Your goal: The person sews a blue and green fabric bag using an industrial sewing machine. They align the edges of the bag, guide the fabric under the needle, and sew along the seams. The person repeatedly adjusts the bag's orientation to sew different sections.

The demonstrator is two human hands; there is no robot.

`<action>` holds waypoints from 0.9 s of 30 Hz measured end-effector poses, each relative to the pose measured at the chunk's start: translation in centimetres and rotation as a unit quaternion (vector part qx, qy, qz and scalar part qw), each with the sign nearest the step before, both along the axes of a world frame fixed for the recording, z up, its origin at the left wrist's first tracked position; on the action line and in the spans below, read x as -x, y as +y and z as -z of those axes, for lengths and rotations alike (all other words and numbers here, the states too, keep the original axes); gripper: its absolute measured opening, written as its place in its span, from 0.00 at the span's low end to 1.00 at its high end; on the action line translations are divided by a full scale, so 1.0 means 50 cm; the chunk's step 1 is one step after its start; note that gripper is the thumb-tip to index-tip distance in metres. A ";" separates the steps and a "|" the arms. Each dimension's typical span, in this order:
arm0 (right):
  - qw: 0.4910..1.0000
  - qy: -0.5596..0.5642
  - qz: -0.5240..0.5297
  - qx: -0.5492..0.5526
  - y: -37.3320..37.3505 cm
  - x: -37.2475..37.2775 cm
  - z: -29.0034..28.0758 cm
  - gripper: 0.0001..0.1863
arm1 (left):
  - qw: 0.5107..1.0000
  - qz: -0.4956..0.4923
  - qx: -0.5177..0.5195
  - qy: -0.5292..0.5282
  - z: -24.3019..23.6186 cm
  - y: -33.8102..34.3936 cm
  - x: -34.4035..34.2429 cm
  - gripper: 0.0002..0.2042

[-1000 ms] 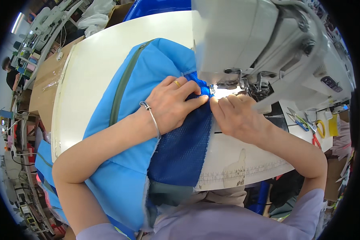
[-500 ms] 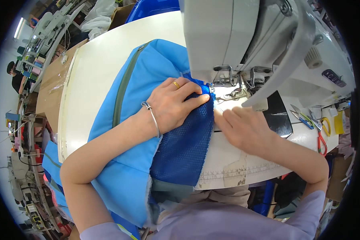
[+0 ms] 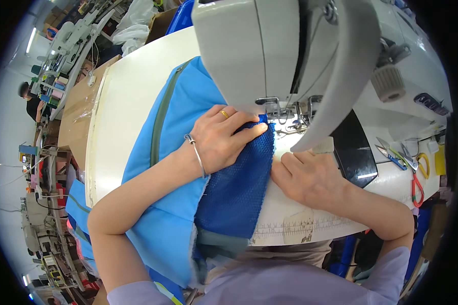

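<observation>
A light blue fabric piece [image 3: 158, 223] with a dark green zipper strip [image 3: 162, 117] lies on the white sewing table. Along its right side runs a panel of dark blue mesh fabric [image 3: 234, 198], its top end by the lit presser foot area [image 3: 289, 124] of the sewing machine [image 3: 234, 51]. My left hand [image 3: 216, 140] presses down on the mesh, thumb and fingers gathered on it just left of the foot. My right hand [image 3: 310, 178] is closed at the mesh's right edge, below the foot; its fingertips are partly hidden.
Scissors with red handles [image 3: 417, 189], thread snips [image 3: 392, 155] and yellow-handled scissors [image 3: 423, 165] lie to the right, beyond a black glossy panel [image 3: 359, 152]. A ruler strip [image 3: 331, 223] follows the table's front edge. At far left are more machines and another person [image 3: 31, 101].
The view has shifted, so the machine head looks larger and further left. Both hands keep nearly the same hold on the fabric, which has barely moved.
</observation>
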State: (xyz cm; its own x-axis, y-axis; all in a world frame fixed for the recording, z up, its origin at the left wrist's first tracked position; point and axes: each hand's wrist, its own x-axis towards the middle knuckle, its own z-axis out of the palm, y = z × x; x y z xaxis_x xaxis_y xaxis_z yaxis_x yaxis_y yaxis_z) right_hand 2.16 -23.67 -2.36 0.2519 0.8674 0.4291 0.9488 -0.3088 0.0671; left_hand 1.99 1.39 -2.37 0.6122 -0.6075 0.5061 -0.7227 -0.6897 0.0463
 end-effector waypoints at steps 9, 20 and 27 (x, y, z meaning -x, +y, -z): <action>0.999 0.028 0.033 0.005 0.002 -0.014 -0.007 0.12 | 1.000 -0.022 -0.006 0.000 0.007 -0.002 -0.014 0.18; 0.999 0.014 0.018 -0.039 -0.002 -0.010 0.016 0.13 | 0.997 -0.013 0.064 0.027 0.012 0.002 -0.008 0.17; 0.999 0.004 0.022 -0.036 -0.002 -0.008 0.019 0.14 | 0.998 -0.035 0.048 0.025 0.016 -0.002 -0.007 0.17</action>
State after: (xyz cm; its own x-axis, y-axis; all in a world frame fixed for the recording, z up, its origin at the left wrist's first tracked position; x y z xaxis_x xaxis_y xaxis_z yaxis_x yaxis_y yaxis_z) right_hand 2.56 -23.76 -3.31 0.2928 0.8223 0.4881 0.9344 -0.3543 0.0365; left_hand 2.33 1.31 -3.18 0.6778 -0.5118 0.5279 -0.6675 -0.7293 0.1500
